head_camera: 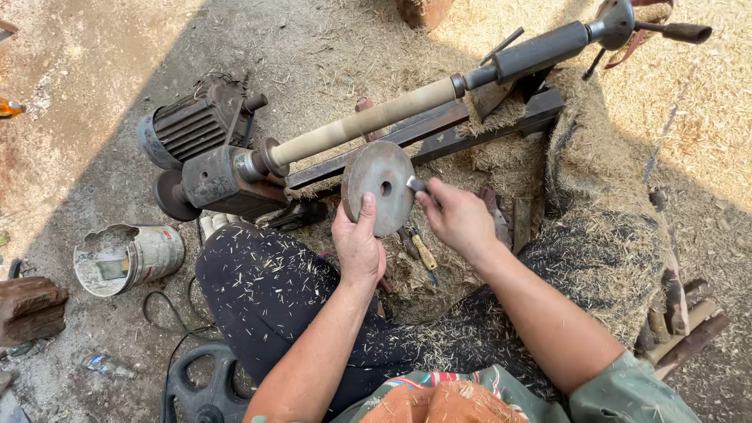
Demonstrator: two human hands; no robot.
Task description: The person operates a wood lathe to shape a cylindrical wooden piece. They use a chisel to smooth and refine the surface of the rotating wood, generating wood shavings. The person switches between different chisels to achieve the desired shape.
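The lathe (235, 176) lies on the ground ahead of my knees, its motor (188, 125) at the left, and the pale wooden rod (364, 121) clamped in it runs long from lower left up to the upper right. Wood shavings (595, 227) are heaped at the right and speckle my dark trousers (266, 290). A dented tin can (129, 257) lies on its side at my left. My left hand (358, 247) grips the round metal disc (378, 186) from below, thumb pressed flat up its face, other fingers curled behind; the disc stands on edge just in front of the rod, its face and centre hole toward me. My right hand (457, 219) pinches a small metal piece (415, 184) with closed fingertips, touching the disc's right edge.
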